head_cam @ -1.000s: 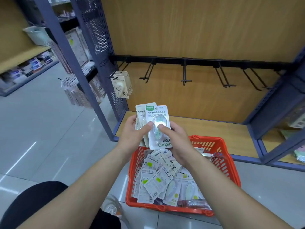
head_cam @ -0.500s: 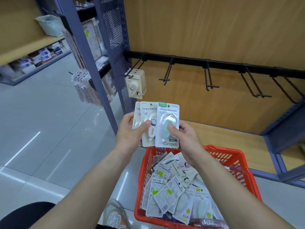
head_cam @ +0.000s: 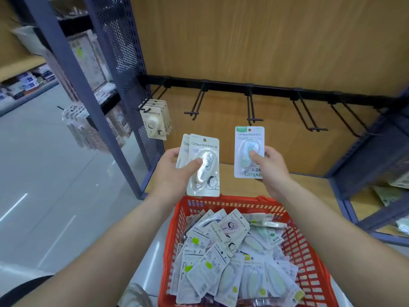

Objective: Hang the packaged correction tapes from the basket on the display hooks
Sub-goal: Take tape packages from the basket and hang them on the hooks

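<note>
- Left hand gripped a small fan of cream blister packs, thumb pressed on the front bubble. At least two cards; couldn't count what was behind.
- Right hand pinched one green-topped pack, thumb on the bubble, fingers behind the card. It was held upright at 3 o'clock of the cream ones, apart from them.
- Cards were flat rectangles with rounded corners and a round hang hole at the top. A glossy moulded dome covered an oval tape body.
- Red basket sat at 6 o'clock below both hands. Rigid plastic lattice walls, near rim cut off by the edge of view.
- Inside lay a loose heap of packaged tapes, many face down showing printed backs with green stickers. Lower layers were buried.
- Black metal rail ran across the wood-grain back panel at 12 o'clock, carrying paired wire hooks with crossbar tips.
- The hook at 10 o'clock of the hands carried a row of hung packs, cream, front print blurred.
- Perforated dark steel panel stood at 11 o'clock, just beside that row.
- Wooden shelf board lay behind the basket, partly blocked by forearms and held packs.
- Aisle goods at 9 to 10 o'clock were smeared and unreadable, with glossy floor below.
- Blue side shelving at 3 o'clock was cut off, contents unclear.
- Pale rounded object at 7 o'clock by the basket's left wall was blurred; couldn't identify it.
</note>
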Demonstrator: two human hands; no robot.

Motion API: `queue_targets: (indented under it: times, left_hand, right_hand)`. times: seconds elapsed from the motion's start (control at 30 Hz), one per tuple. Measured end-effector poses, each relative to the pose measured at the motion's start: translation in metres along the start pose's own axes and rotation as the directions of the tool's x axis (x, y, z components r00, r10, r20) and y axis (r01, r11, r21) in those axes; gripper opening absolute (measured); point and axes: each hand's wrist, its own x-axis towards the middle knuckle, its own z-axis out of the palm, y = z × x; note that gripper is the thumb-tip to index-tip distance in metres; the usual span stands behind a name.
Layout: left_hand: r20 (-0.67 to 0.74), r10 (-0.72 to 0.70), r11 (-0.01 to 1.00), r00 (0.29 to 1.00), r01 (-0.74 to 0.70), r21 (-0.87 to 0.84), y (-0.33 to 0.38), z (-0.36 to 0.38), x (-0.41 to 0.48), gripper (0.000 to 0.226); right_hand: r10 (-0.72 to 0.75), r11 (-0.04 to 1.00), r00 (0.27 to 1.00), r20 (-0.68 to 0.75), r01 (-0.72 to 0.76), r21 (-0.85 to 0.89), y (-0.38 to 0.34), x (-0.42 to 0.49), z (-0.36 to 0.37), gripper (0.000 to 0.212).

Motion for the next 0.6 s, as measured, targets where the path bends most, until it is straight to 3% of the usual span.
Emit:
queue_targets:
  times: [0.17, 0.5, 0.6]
  left_hand:
    - [0.064, -0.015, 0.998, 0.998, 0.011, 0.057, 0.006, 0.011, 0.012, 0.038]
    - [0.004, -0.042, 0.999, 0.999, 0.042, -0.001, -0.002, 0.006, 0.024, 0.035]
    - [-0.025, -0.040, 0.999, 0.999, 0.039, -0.026, -0.003, -0.002, 0.028, 0.038]
  right_hand:
    - [-0.027, 0.999, 1.000, -0.012, 0.026, -0.036, -0.005, 0.025, -0.005, 0.015]
    - [-0.020, 0.999, 0.999, -0.040, 0.018, -0.040, 0.003, 0.045, 0.002, 0.019]
    - [-0.007, 0.960, 0.990, -0.137, -0.032, -0.277, 0.008, 0.048, 0.008, 0.045]
